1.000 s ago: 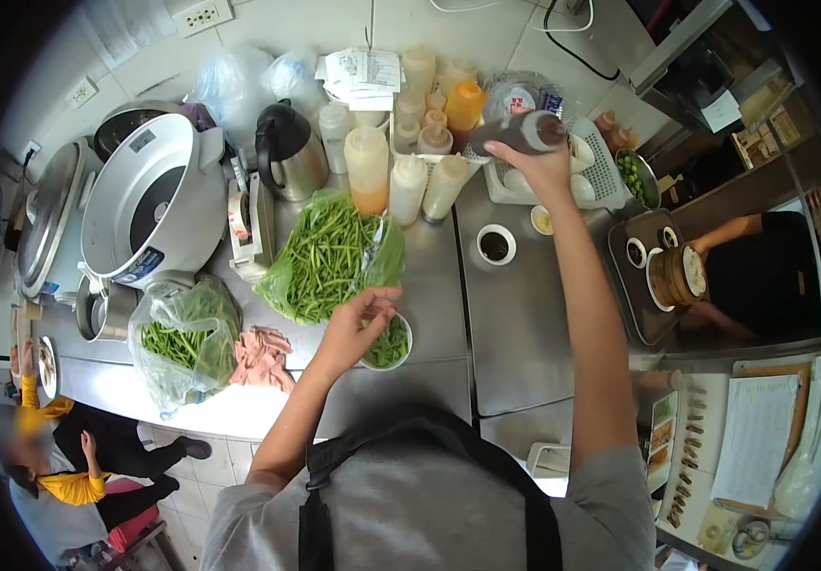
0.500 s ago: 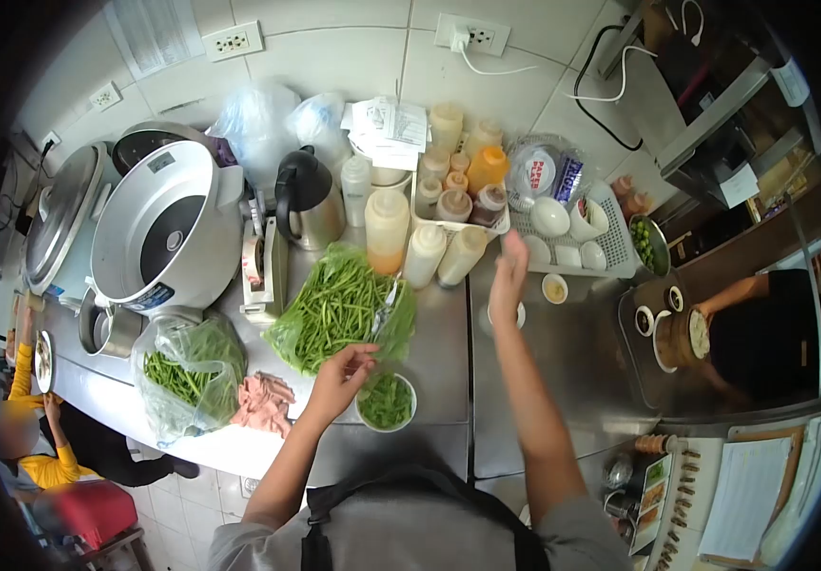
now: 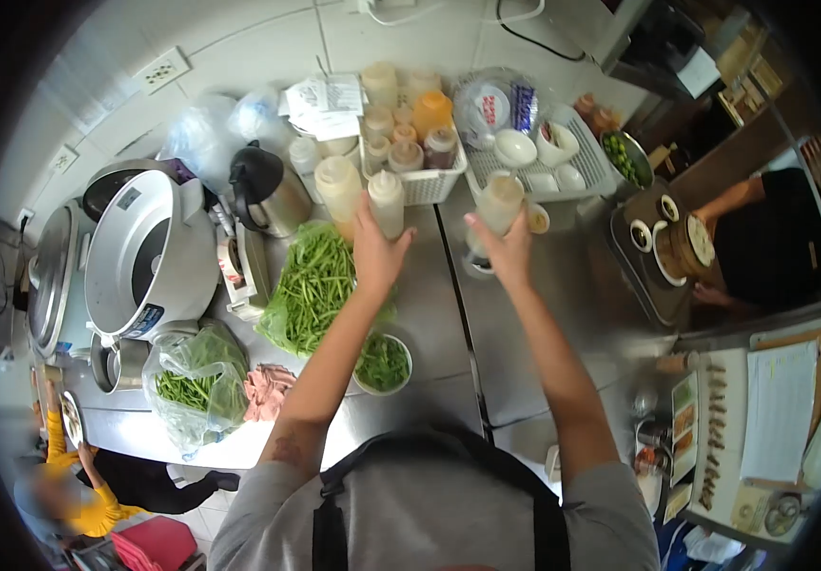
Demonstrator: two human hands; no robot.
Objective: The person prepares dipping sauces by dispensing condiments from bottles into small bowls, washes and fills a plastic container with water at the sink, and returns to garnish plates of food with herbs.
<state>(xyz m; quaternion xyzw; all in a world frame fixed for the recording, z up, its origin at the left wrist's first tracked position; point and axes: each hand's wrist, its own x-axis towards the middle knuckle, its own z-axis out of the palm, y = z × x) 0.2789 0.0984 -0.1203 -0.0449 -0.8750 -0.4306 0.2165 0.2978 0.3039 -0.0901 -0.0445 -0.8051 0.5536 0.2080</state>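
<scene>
My left hand (image 3: 379,249) is wrapped round a white-capped squeeze bottle (image 3: 387,203), beside a taller bottle with yellowish contents (image 3: 338,188). My right hand (image 3: 508,249) grips a pale squeeze bottle (image 3: 500,203) above a small dark-filled dish (image 3: 478,265), which the bottle and hand partly hide. The dark sauce bottle (image 3: 440,148) stands in the white basket (image 3: 422,187) among other bottles. Green stalks (image 3: 309,292) lie in an open plastic bag left of my left forearm. A bowl of chopped greens (image 3: 383,364) sits near the counter's front edge.
At left are a large metal pot (image 3: 144,252), a thermos (image 3: 269,190), a bagged bunch of greens (image 3: 187,390) and a pink cloth (image 3: 268,391). A perforated tray (image 3: 582,181) holds white bowls. One person stands by a bamboo steamer (image 3: 684,249) at right; another, yellow-sleeved, is at lower left.
The dark bottle went from my right hand into the basket. My left hand moved from near the greens bowl to a white-capped bottle. My right hand took a pale bottle over the dark-filled dish.
</scene>
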